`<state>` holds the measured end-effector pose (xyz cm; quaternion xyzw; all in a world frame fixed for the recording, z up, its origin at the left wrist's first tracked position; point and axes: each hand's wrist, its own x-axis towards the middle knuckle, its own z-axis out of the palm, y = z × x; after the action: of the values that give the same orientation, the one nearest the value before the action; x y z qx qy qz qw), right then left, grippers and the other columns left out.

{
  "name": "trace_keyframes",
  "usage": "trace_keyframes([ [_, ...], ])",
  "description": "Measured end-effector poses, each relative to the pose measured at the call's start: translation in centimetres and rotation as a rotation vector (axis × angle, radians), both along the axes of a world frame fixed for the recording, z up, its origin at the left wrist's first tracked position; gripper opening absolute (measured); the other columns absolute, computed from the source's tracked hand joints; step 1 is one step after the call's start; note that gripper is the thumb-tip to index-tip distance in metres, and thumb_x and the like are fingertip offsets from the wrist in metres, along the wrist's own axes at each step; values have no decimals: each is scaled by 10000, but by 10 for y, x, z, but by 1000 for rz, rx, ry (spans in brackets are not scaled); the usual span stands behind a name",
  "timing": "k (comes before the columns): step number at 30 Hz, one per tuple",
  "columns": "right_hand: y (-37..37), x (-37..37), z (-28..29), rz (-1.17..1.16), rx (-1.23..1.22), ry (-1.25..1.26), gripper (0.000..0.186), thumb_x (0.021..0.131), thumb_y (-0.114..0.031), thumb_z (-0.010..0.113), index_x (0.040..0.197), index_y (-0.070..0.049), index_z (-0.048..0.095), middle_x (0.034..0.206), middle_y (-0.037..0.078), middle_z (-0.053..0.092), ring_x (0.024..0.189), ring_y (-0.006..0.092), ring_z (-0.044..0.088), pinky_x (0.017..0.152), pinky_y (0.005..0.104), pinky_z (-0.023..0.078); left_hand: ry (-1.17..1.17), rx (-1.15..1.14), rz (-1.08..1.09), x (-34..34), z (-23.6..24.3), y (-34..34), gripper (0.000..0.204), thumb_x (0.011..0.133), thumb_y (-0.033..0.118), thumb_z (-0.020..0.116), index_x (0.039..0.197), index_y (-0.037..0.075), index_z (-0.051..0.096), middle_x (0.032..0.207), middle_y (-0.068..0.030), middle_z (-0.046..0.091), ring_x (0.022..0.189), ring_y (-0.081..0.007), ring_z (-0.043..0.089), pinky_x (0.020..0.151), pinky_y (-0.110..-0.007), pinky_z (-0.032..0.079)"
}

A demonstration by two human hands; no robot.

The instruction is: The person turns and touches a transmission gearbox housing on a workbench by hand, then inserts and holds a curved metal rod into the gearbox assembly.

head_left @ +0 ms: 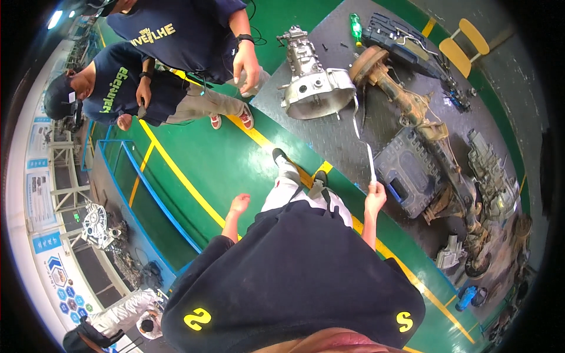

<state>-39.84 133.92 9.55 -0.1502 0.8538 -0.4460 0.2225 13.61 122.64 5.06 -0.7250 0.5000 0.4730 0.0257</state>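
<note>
My right hand [375, 200] is closed round the lower end of a long white strip [371, 162], over the edge of the dark metal platform. From there the strip runs up, thin and bent, to the rim of a silver gearbox housing [321, 88], which has a wide bell-shaped opening. Whether it is a cable or a band cannot be made out. My left hand [239, 204] hangs out to the side above the green floor, its fingers loosely bent, with nothing visible in it. A rusty axle [406, 106] and a dark ribbed plate [410, 170] lie beyond my right hand.
Two people in dark shirts [159, 35] stand at the far left of the platform [329, 138]. More gear parts [491, 173], a green bottle [356, 29], and a wooden chair [465, 47] are at the right and back. A blue-railed frame [159, 194] stands at left.
</note>
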Motion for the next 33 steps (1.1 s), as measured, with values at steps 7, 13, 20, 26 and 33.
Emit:
trace_keyframes([
  [7,2,-4,-17,155,9,-54,224,868,-120,660,1019,45,646,823,115,669,770,176,607,748,319,482,-153,4,-159,-24,22,-4,370,867,228,524,1184,79,642,1124,-164,671,1059,-295,635,910,-384,485],
  [13,5,-15,-22,122,-29,-53,216,889,-122,636,1019,51,645,872,118,675,809,173,601,772,317,476,26,-361,-253,-142,92,-117,481,831,193,543,1297,73,539,1101,-230,648,1050,-363,616,909,-421,483],
  [20,5,-22,-14,280,80,-12,255,880,-141,650,1025,68,636,866,147,674,772,196,587,739,354,475,-115,-990,-507,-324,204,-264,520,803,215,582,1286,43,496,1129,-193,628,1098,-363,570,916,-480,481],
  [26,3,-13,0,282,40,113,239,865,-122,660,1005,69,628,838,154,660,752,226,581,731,374,475,-152,-417,-451,-357,260,-334,471,790,184,591,1231,23,562,1243,-186,614,1187,-305,578,970,-421,465],
  [33,1,-3,8,293,6,110,235,829,-100,686,974,83,658,839,174,686,769,223,616,737,365,479,-216,-346,-332,-347,261,-343,596,837,210,521,1380,-8,412,1314,-177,566,1203,-296,563,966,-445,468],
])
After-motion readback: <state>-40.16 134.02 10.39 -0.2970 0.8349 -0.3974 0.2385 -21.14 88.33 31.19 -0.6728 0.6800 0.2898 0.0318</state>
